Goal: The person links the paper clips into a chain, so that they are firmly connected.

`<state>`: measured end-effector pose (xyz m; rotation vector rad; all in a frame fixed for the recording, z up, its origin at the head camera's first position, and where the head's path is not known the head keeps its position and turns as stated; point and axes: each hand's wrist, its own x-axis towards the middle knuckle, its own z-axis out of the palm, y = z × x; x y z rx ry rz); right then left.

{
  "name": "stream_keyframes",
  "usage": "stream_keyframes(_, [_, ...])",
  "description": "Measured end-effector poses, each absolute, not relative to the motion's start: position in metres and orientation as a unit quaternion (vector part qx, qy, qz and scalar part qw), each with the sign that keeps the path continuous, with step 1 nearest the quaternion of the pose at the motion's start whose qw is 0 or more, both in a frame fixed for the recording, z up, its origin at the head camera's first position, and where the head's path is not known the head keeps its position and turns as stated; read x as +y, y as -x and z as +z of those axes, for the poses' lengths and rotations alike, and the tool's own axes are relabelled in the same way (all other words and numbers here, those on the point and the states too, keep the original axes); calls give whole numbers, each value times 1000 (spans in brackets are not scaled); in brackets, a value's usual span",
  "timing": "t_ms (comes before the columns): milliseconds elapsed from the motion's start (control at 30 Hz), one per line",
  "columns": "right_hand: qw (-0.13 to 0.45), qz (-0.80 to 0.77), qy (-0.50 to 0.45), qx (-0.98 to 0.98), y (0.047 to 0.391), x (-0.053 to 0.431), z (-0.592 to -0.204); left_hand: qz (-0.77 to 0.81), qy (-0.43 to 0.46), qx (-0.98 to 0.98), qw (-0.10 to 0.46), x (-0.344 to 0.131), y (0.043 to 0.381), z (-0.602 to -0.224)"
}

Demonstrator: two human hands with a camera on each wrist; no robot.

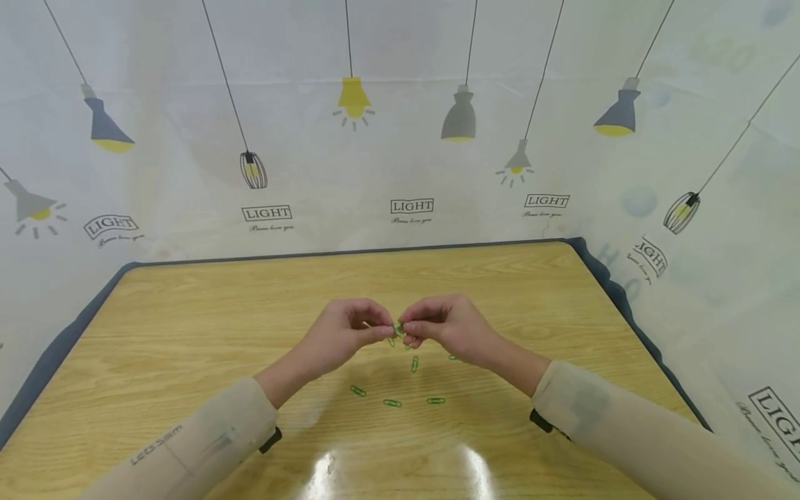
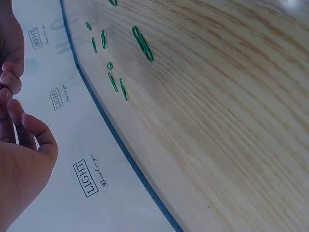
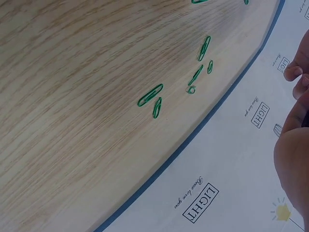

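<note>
In the head view both hands meet above the middle of the table. A small green paper clip shows between their fingertips. My left hand pinches it from the left with thumb and forefinger. From the other side my right hand pinches it likewise, other fingers curled beneath. The left wrist view has the left hand at the left edge, and the right wrist view has the right hand at the right edge; the held clip is hidden in both.
Several green paper clips lie scattered on the wooden table, among them one paper clip at the left, one paper clip in front and another paper clip at the right. A white sheet printed with lamps hangs behind the table.
</note>
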<state>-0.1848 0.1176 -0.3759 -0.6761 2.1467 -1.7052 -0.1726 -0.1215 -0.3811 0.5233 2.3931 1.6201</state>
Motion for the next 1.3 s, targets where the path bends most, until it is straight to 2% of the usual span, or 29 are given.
stream_keyframes(467, [159, -572, 236, 769, 183, 126, -376, 560, -187, 800, 105, -124, 173, -385])
stream_keyframes(800, [108, -539, 230, 803, 177, 127, -374, 596, -203, 759, 163, -125, 168, -394])
stream_keyframes(1300, [100, -561, 239, 786, 173, 121, -374, 588, -192, 778, 111, -112, 166, -397])
